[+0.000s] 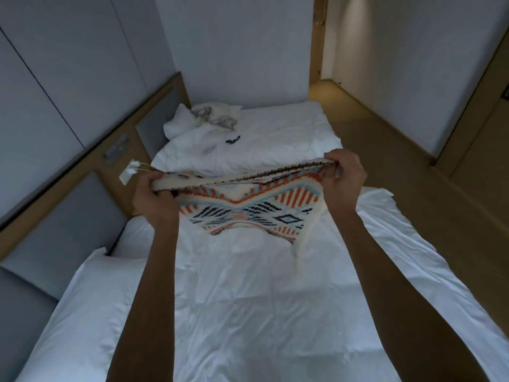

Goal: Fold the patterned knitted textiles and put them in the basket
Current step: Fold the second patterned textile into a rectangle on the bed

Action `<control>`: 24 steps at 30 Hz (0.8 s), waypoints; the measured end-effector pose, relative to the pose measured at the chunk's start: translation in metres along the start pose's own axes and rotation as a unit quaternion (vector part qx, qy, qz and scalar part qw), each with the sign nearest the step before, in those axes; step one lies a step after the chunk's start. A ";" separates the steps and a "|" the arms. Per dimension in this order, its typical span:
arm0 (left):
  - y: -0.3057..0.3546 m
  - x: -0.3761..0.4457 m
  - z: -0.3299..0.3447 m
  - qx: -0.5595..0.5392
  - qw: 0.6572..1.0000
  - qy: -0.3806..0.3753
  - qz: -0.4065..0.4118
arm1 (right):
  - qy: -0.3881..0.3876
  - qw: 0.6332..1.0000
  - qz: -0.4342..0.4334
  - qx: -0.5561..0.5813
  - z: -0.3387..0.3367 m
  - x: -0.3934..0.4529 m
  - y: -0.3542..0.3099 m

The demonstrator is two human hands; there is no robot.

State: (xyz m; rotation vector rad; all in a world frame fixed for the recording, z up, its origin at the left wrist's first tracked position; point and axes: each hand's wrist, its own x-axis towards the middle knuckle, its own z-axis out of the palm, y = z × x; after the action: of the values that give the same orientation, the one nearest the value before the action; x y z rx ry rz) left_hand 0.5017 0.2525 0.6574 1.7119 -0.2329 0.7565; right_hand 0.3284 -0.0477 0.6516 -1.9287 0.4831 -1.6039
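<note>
Left hand (154,194) and right hand (344,172) pinching upper corners of cream knitted textile with orange, blue and black pattern (248,208), doubled, above white bed (248,299). Risk: loose lower corner sagging, skewing fold.

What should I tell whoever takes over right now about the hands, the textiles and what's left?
Left hand grips the left end of the patterned knitted textile; right hand grips its right end.
The textile is held in the air above the near bed, doubled over along its top edge, one corner hanging down.
A light, crumpled heap of fabric lies on the far bed; whether it is part of the job cannot be told.
No basket is in view.
Done: a first fold seems made. Left: finish folding, find the basket, put the textile in.
</note>
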 end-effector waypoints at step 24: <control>-0.214 -0.342 -0.155 0.272 0.881 -0.261 -0.287 | -0.560 0.663 0.315 -0.384 -0.154 -0.353 0.063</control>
State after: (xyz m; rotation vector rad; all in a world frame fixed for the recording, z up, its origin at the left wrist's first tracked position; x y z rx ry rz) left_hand 0.2960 0.3779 0.2983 2.3438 0.1474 -0.1209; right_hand 0.1088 0.0877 0.3590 -2.4259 1.1607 0.4641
